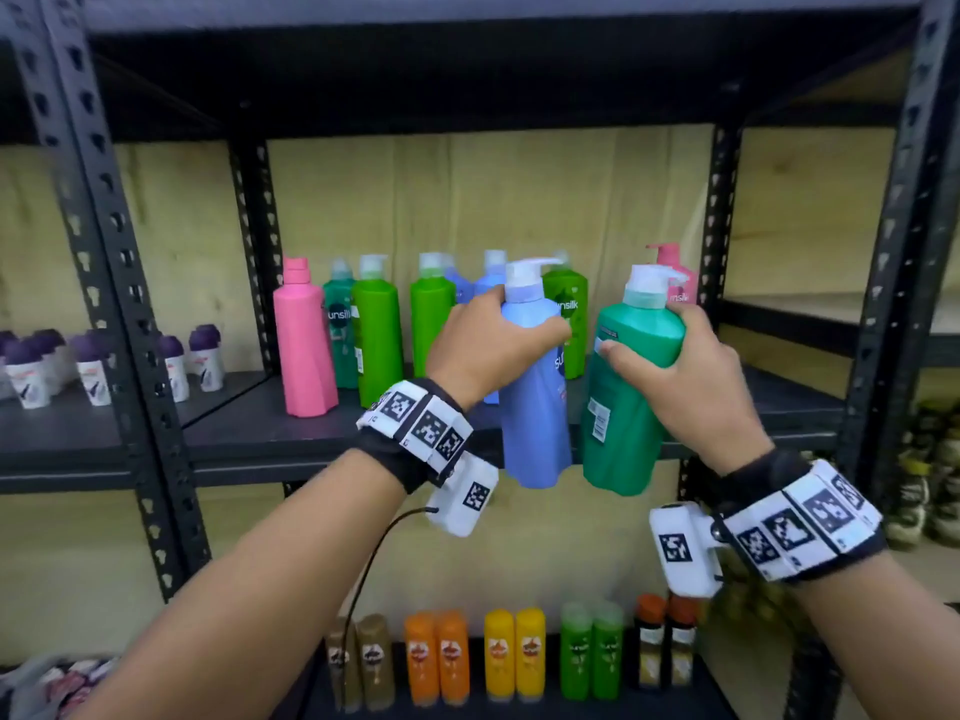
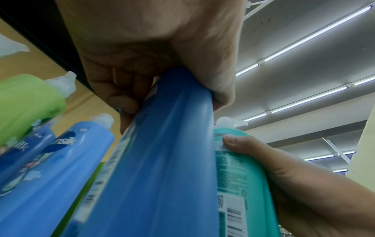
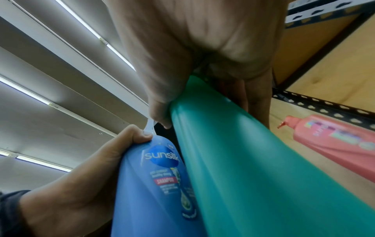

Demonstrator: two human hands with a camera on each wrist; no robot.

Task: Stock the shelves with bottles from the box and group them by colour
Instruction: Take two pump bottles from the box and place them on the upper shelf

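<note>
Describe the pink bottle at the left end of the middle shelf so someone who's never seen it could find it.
On the black metal rack's middle shelf, find the row of tall bottles. The pink bottle stands at its left end, beside the green ones. Unlike its neighbours, it has a plain pink cap, not a white pump.

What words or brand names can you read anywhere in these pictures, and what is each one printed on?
"sunsilk": blue bottle held in the left hand.
"SHAMPOO": red band on that same bottle.
"nsilk": blue shelf bottle, partly cut off.
"unsilk": dark green shelf bottle.
"nsilk": green bottle behind the left hand.
Teal bottle in the right hand: back label and barcode too blurred.
Lower-shelf bottles: labels unreadable.
</note>
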